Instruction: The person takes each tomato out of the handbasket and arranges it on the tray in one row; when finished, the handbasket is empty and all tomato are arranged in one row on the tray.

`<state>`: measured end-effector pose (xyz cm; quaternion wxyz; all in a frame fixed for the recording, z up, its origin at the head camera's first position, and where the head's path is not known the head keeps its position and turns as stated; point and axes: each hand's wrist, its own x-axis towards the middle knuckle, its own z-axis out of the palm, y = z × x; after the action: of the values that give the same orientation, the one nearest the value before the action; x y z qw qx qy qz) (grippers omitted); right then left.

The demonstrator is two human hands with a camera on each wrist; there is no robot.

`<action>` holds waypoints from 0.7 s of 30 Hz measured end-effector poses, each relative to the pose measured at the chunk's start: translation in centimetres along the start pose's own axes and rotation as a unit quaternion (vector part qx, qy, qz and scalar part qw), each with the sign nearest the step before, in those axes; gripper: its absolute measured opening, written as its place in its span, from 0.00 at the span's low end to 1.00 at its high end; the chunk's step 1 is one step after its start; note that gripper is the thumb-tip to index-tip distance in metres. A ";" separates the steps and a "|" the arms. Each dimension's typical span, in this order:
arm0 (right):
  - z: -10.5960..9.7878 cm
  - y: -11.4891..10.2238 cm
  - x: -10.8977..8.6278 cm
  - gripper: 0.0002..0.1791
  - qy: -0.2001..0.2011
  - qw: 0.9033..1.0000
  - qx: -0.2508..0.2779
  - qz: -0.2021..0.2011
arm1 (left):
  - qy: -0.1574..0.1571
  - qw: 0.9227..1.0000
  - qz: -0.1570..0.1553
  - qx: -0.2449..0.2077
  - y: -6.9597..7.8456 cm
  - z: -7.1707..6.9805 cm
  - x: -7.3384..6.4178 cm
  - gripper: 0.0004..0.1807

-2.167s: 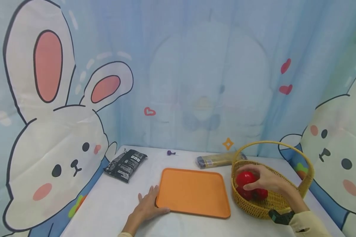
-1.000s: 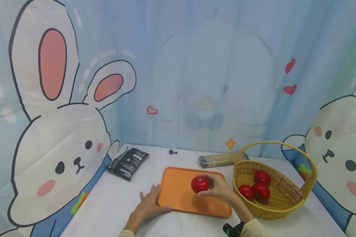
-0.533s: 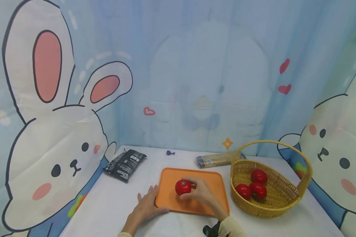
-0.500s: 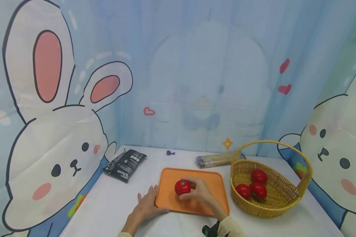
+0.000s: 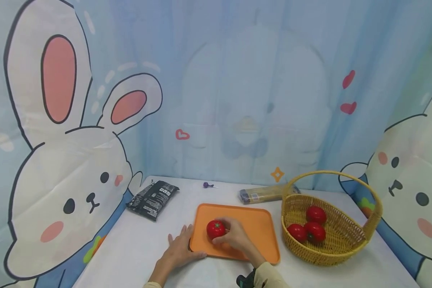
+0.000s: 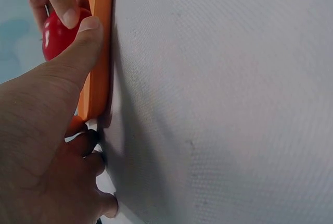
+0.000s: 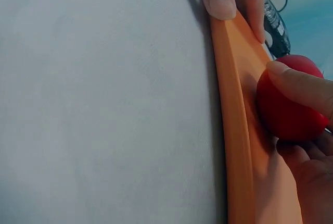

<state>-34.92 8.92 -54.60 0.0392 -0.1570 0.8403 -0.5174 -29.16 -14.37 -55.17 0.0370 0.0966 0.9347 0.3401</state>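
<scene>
A red tomato [image 5: 215,229] with a green star-shaped top is in my right hand [image 5: 234,237], pinched between thumb and fingers over the left part of the orange tray [image 5: 252,228]. In the right wrist view the tomato [image 7: 291,99] is very close to the tray floor; I cannot tell whether it touches. My left hand [image 5: 180,248] lies at the tray's near left corner with fingers spread. Its thumb rests on the near rim, as the left wrist view shows. To the right, a yellow wicker basket [image 5: 318,260] with a tall handle contains 3 more tomatoes [image 5: 315,232].
A black plastic packet [image 5: 153,200] lies at the back left of the white table [image 5: 137,248]. A small purple item [image 5: 207,185] and a long clear-wrapped pack [image 5: 263,195] lie along the back. A blue cartoon curtain [image 5: 216,100] hangs behind.
My right hand took a tomato from the basket, brought it left over the tray, and has lowered it a little further left. My left hand stays at the tray corner.
</scene>
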 end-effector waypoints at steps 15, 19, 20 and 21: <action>2.0 -0.4 1.7 0.38 0.043 0.999 -0.003 -0.006 | 0.007 1.000 0.005 0.005 -0.1 0.1 -0.2 0.60; 2.3 -0.5 2.1 0.39 0.044 0.999 -0.003 -0.002 | 0.010 1.000 0.009 0.002 -0.1 0.2 -0.2 0.61; 2.4 -0.5 2.2 0.39 0.045 0.999 -0.002 0.000 | 0.011 1.000 0.011 0.002 -0.1 0.2 -0.2 0.61; 2.5 -0.5 2.3 0.39 0.047 0.999 -0.001 0.001 | 0.012 1.000 0.013 0.001 -0.1 0.2 -0.3 0.61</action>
<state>-36.37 5.86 -55.09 -0.0002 -0.1321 0.8420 -0.5230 -28.89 -14.40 -55.37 0.0214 0.1042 0.9340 0.3409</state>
